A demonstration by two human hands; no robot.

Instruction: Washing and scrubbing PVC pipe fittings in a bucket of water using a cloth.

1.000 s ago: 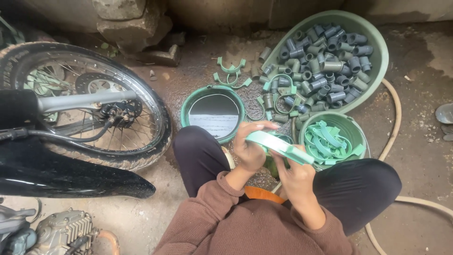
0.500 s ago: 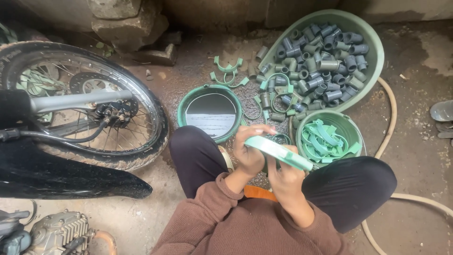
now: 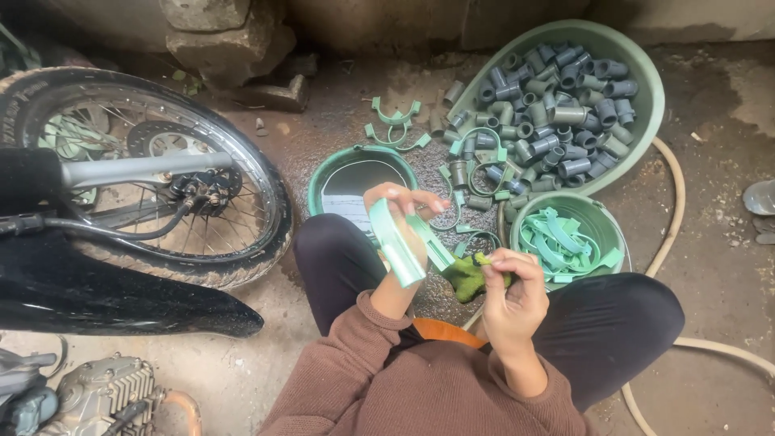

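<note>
Left hand (image 3: 401, 211) closed around a light green clamp strip (image 3: 397, 242), held over the lap. Right hand (image 3: 510, 282) pinches a dark green cloth (image 3: 467, 277). Risk: the one-handed grip may let the strip slip to the floor.

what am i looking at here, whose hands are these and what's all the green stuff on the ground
This is one picture from a camera worn on a person's head, looking down at their own lap and hands. There is no machine: the person squats on a wet concrete floor and works bare-handed.

The left hand holds a light green plastic clamp, a curved strip. The right hand pinches a dark green cloth next to it.

In front lie a large green basin full of grey-green pipe fittings, a small green bucket holding more clamps, and a round green tub. Loose clamps and fittings are scattered between them.

On the left stands a motorcycle wheel. A hose curves along the right.
</note>
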